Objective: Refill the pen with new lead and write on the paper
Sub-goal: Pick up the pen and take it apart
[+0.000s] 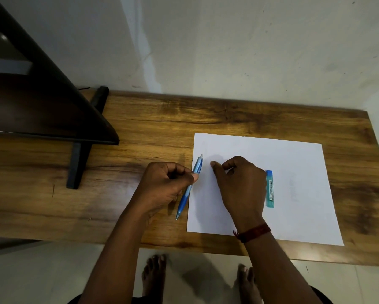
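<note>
My left hand [164, 187] grips a blue pen [189, 187] near its middle, at the left edge of the white paper [298, 167]. The pen slants, its clear cap end up and away from me, its metal tip down near the table. My right hand [239, 183] hovers over the paper with thumb and forefinger pinched together beside the pen's top. Whether something thin sits between those fingertips is too small to tell. A blue-green lead case [270, 189] lies on the paper just right of my right hand, partly hidden by it.
The wooden table [153, 128] stands against a pale wall. A dark wooden shelf unit [41, 102] with black legs occupies the table's left part. My bare feet show on the floor below the front edge. A red thread band circles my right wrist.
</note>
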A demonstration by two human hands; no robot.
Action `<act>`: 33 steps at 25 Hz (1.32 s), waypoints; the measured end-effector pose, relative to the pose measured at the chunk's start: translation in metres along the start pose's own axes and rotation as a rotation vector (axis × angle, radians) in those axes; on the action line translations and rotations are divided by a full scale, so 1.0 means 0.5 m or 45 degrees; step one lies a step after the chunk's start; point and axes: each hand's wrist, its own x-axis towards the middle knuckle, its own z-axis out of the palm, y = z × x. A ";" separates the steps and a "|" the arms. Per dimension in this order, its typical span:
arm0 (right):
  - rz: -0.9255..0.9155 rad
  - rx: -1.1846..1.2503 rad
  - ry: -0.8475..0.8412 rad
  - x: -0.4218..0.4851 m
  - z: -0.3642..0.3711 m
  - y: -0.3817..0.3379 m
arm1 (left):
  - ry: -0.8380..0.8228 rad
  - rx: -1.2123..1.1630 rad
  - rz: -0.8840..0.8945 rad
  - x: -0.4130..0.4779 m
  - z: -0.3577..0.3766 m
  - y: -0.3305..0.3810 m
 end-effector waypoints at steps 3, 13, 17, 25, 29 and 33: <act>-0.033 0.176 -0.009 0.007 -0.016 -0.013 | -0.012 0.012 -0.002 0.001 0.002 -0.001; 0.041 0.611 -0.401 0.011 -0.059 -0.008 | -0.149 0.099 0.065 -0.003 0.014 0.006; 0.001 0.581 -0.406 0.011 -0.058 -0.006 | -0.150 0.072 0.078 0.000 0.014 0.006; -0.017 0.465 -0.328 0.022 -0.070 0.011 | -0.094 0.112 0.025 0.002 0.007 0.002; -0.278 0.082 -0.400 0.004 -0.067 0.025 | 0.039 0.066 0.008 0.007 0.004 0.000; -0.398 -0.088 -0.425 -0.010 -0.061 0.036 | 0.076 0.071 0.027 0.008 0.008 0.002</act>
